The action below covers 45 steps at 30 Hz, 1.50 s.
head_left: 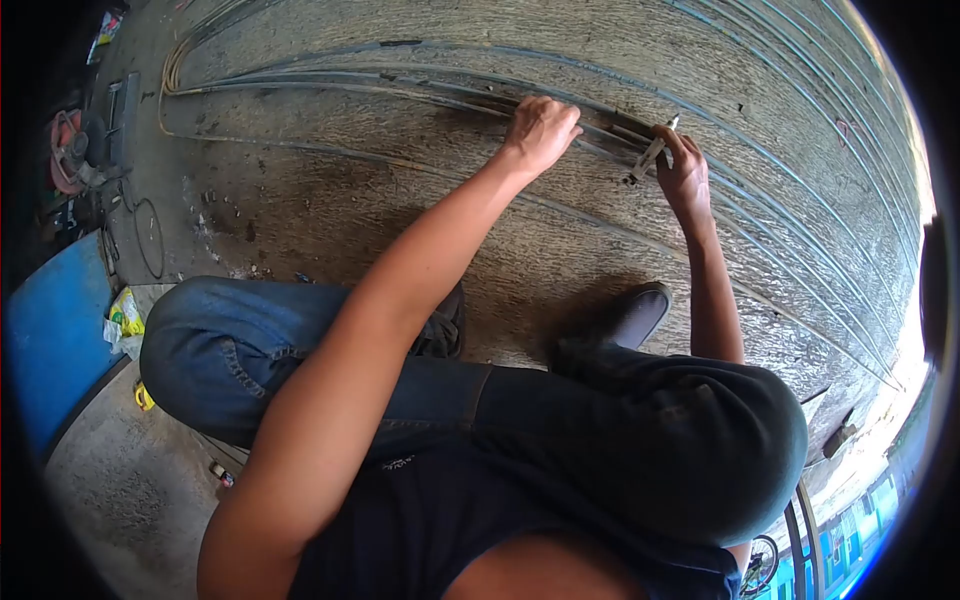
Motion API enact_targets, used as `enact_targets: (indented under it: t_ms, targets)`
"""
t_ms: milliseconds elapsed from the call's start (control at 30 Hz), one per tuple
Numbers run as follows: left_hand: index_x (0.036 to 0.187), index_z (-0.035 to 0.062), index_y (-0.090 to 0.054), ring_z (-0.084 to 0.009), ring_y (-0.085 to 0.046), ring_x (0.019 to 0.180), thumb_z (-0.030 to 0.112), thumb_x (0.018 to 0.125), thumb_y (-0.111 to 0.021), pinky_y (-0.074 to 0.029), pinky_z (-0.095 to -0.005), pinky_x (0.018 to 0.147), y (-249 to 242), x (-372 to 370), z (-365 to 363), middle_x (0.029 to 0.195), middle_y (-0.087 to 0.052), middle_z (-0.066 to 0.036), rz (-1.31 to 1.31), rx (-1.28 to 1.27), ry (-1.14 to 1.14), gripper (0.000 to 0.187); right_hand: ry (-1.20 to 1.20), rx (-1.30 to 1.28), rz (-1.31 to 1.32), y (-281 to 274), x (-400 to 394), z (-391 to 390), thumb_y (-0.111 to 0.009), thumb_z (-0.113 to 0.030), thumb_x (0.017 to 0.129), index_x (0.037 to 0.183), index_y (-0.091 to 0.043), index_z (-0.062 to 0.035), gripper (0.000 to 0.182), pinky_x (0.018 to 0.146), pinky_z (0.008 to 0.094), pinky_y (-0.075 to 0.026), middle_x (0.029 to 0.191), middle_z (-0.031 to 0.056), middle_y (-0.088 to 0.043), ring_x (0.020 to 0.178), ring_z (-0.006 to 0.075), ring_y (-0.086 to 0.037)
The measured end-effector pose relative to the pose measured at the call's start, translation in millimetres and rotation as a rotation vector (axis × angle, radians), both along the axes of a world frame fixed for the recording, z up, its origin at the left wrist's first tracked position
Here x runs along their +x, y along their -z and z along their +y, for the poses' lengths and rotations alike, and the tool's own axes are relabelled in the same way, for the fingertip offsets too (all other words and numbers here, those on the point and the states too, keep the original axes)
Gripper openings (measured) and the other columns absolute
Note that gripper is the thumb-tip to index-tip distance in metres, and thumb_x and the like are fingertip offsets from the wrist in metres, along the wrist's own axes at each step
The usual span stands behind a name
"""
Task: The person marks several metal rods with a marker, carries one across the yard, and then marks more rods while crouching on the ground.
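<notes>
My left hand is closed in a fist over a long thin metal rod in the bundle on the floor. To its right, my right hand pinches a small light-coloured metal tool with a slotted or stepped shape. A white pointed tip sticks up past the fingers of that hand. The tool lies close over the rods, and its exact kind is hard to make out. Several grey rods pass beneath and beside both hands, bending gently to the right.
Rough concrete floor surrounds the rods. At far left a coil bend joins them. A red-and-black machine, a blue panel and a yellow packet stand left. My jeans-covered knees and a dark shoe are below. More rods run at right.
</notes>
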<state>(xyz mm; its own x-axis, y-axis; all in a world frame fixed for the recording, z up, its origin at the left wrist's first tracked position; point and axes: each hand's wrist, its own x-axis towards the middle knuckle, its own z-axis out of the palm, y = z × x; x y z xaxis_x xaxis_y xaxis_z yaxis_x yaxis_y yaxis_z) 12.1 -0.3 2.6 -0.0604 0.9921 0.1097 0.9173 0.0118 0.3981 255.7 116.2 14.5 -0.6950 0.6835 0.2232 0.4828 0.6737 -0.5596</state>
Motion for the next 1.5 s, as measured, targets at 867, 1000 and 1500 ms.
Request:
enact_targets:
  t_ms: [867, 1000, 1500]
  targets:
    - [0.071, 0.0044, -0.058, -0.017, -0.057, 0.059, 0.014, 0.09, -0.073, -0.053, -0.0391, 0.058, 15.6, -11.1, 20.7, 0.057, -0.054, -0.008, 0.107, 0.116, 0.094, 0.027, -0.073, -0.221, 0.051, -37.1, 6.6, 37.7, -0.055, 0.003, 0.098, 0.125, -0.051, -0.0064, 0.029, 0.077, 0.0457, -0.055, 0.1, 0.0206, -0.07, 0.094, 0.0363, -0.072]
    - [0.07, 0.0105, -0.066, -0.0137, -0.058, 0.059, 0.031, 0.091, -0.077, -0.053, -0.0488, 0.075, -39.4, -9.1, 50.9, 0.054, -0.058, -0.003, 0.35, 0.186, 0.056, 0.031, -0.043, -0.174, 0.104, -50.9, 1.7, 43.6, -0.057, 0.0, 0.099, 0.125, -0.052, -0.0058, 0.027, 0.076, 0.0429, -0.056, 0.1, 0.0188, -0.07, 0.093, 0.0338, -0.073]
    - [0.091, 0.0096, -0.079, -0.0169, -0.062, 0.059, 0.05, 0.089, -0.077, -0.051, -0.0378, 0.06, -40.1, -29.7, 39.8, 0.065, -0.067, -0.006, -0.263, -0.165, 0.04, 0.041, -0.045, -0.151, 0.235, -69.3, -14.5, 42.0, -0.083, -0.02, 0.086, 0.117, -0.063, -0.004, 0.04, 0.084, 0.0433, -0.062, 0.103, 0.0189, -0.075, 0.095, 0.0337, -0.076]
